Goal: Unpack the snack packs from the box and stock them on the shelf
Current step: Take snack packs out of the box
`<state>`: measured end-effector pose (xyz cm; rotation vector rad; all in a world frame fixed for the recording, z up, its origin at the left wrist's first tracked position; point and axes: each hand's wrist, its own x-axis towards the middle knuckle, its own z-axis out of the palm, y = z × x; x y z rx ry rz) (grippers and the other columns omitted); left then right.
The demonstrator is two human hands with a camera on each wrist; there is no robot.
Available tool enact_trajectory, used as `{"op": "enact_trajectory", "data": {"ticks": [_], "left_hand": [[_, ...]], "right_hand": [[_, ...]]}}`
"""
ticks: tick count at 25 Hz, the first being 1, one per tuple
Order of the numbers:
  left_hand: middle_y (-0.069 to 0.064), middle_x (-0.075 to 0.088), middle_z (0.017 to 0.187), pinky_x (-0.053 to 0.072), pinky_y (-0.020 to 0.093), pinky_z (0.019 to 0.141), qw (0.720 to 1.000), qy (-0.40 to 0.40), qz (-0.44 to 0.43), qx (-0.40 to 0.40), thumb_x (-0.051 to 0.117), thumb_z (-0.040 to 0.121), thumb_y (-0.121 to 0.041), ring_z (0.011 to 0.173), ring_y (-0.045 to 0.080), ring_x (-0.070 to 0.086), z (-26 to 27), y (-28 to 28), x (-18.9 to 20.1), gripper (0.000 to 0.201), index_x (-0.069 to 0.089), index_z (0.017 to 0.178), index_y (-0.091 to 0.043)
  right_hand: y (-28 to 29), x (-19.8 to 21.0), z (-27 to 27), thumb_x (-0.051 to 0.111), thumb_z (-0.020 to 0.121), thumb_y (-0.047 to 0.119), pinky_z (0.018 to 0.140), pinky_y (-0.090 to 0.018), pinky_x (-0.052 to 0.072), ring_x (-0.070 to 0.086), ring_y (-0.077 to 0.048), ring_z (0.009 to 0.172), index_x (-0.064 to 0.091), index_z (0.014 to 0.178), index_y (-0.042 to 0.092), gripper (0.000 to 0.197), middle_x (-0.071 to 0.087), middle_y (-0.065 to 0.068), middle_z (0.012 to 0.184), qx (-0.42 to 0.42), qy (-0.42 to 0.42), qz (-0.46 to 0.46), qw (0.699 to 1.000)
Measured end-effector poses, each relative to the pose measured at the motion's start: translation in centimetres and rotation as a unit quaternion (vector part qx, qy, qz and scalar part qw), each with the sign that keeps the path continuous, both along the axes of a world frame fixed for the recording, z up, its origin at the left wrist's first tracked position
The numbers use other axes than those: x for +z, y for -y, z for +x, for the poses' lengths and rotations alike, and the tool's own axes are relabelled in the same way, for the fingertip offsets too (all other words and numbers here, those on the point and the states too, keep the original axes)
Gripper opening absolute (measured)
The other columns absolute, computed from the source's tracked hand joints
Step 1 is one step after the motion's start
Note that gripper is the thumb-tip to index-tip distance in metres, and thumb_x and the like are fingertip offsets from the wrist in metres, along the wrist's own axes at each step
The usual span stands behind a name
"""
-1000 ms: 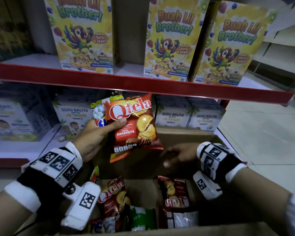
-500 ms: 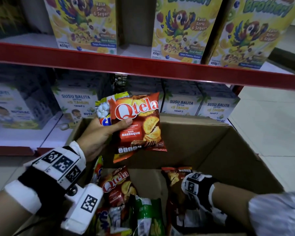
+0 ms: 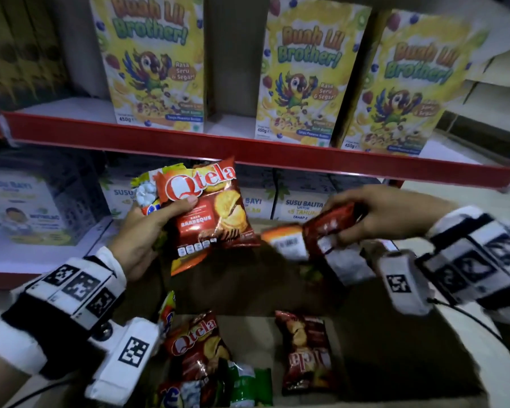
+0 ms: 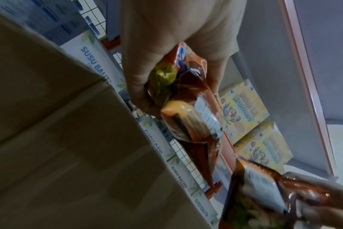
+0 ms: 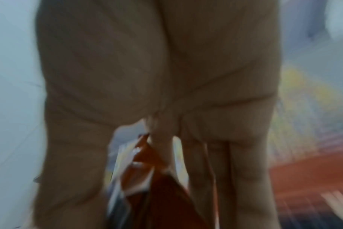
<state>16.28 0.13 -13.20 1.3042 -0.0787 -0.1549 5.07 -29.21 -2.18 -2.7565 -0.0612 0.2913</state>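
Shop shelf with a red edge (image 3: 277, 156), cereal boxes (image 3: 304, 75) standing on it, an open cardboard box (image 3: 409, 334) in front.

The left hand (image 3: 142, 234) grips a Qtela pack (image 3: 209, 213) together with other packs above the box. The right hand (image 3: 377, 213) pinches a dark red pack (image 3: 330, 228) beside it. More snack packs (image 3: 305, 351) lie in the box.

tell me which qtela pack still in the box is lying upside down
The dark red Qtela pack on the right of the box floor: its logo reads inverted. The Qtela pack to its left shows its logo the right way up.
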Motion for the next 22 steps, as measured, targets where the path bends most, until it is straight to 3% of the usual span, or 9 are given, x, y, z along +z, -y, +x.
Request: {"op": "enact_trajectory", "data": {"ticks": [4,7,9,10,13,15,17,20,22], "left_hand": [[0.007,0.074,0.103,0.058,0.035,0.068,0.999,-0.015,0.030,-0.026,0.082,0.055,-0.031,0.087,0.024,0.073,-0.7,0.2,-0.5,0.068,0.062,0.118,-0.016],[0.008,0.075,0.099,0.058,0.038,0.074,0.996,-0.042,0.050,-0.068,0.081,0.058,-0.034,0.087,0.026,0.073,-1.1,0.8,-1.5,0.060,0.065,0.114,-0.017],[0.006,0.075,0.099,0.058,0.038,0.075,0.994,-0.063,0.042,-0.077,0.079,0.059,-0.038,0.088,0.026,0.073,-1.7,1.1,-1.0,0.059,0.065,0.113,-0.019],[0.005,0.075,0.099,0.058,0.036,0.071,0.997,-0.015,0.030,-0.070,0.078,0.059,-0.040,0.087,0.024,0.073,-1.4,0.4,2.9,0.059,0.065,0.113,-0.020],[0.001,0.075,0.100,0.058,0.033,0.065,0.996,-0.022,-0.003,-0.086,0.075,0.060,-0.047,0.088,0.019,0.073,-1.5,0.5,3.6,0.059,0.065,0.113,-0.024],[0.000,0.075,0.100,0.056,0.034,0.070,0.996,-0.030,-0.010,-0.079,0.075,0.059,-0.050,0.091,0.019,0.072,-1.7,0.8,3.1,0.060,0.065,0.113,-0.025],[0.002,0.076,0.098,0.057,0.033,0.066,0.998,-0.016,-0.021,-0.062,0.075,0.060,-0.046,0.089,0.021,0.073,-2.2,1.2,2.9,0.057,0.065,0.111,-0.023],[0.000,0.076,0.096,0.058,0.030,0.058,0.998,0.016,-0.042,-0.053,0.076,0.062,-0.036,0.085,0.018,0.073,-2.8,1.7,2.9,0.047,0.066,0.106,-0.024],[-0.003,0.076,0.095,0.056,0.024,0.054,0.996,0.040,-0.053,-0.063,0.075,0.065,-0.031,0.082,0.013,0.073,-3.3,2.2,2.8,0.038,0.068,0.102,-0.025]], "right_hand": [[-0.1,2.2,-2.1,0.078,0.070,0.033,0.063,-0.010,0.048,0.063,0.005,0.074,0.057,0.092,0.037,0.030,0.066,0.015,0.088,-0.016,0.184,0.032,0.982],[-0.9,0.7,-2.1,0.073,0.073,0.039,0.080,-0.012,0.050,0.063,-0.001,0.091,0.058,0.107,0.029,0.039,0.064,0.009,0.103,0.043,0.360,0.087,0.928],[-1.8,-1.0,-2.2,0.076,0.077,0.029,0.092,-0.017,0.047,0.058,-0.011,0.107,0.057,0.115,0.026,0.042,0.059,0.000,0.114,0.094,0.445,0.064,0.888],[-2.6,1.5,-2.7,0.077,0.075,0.021,0.097,-0.018,0.044,0.053,-0.014,0.115,0.057,0.116,0.026,0.046,0.055,-0.004,0.122,0.126,0.499,0.032,0.857],[-3.3,-0.6,-2.0,0.081,0.070,0.007,0.107,-0.033,0.042,0.036,-0.020,0.136,0.054,0.116,0.031,0.059,0.034,-0.008,0.146,0.177,0.428,0.023,0.886],[-3.2,-2.4,-2.0,0.083,0.069,0.024,0.109,-0.039,0.038,0.023,-0.015,0.143,0.054,0.119,0.041,0.060,0.017,-0.004,0.155,0.192,0.327,0.040,0.924],[-3.8,-3.8,-2.4,0.076,0.067,0.053,0.110,-0.033,0.033,0.016,-0.006,0.145,0.055,0.118,0.045,0.056,0.011,0.008,0.157,0.202,0.277,0.093,0.935],[-5.3,-4.7,-2.1,0.067,0.074,0.059,0.104,-0.036,0.043,0.035,-0.006,0.136,0.065,0.100,0.033,0.037,0.036,0.009,0.144,0.102,0.306,0.317,0.892],[-6.0,-5.0,-1.4,0.077,0.064,0.052,0.097,-0.039,0.050,0.050,-0.013,0.125,0.056,0.108,0.038,0.051,0.045,0.006,0.133,-0.007,0.322,0.421,0.848]]}}
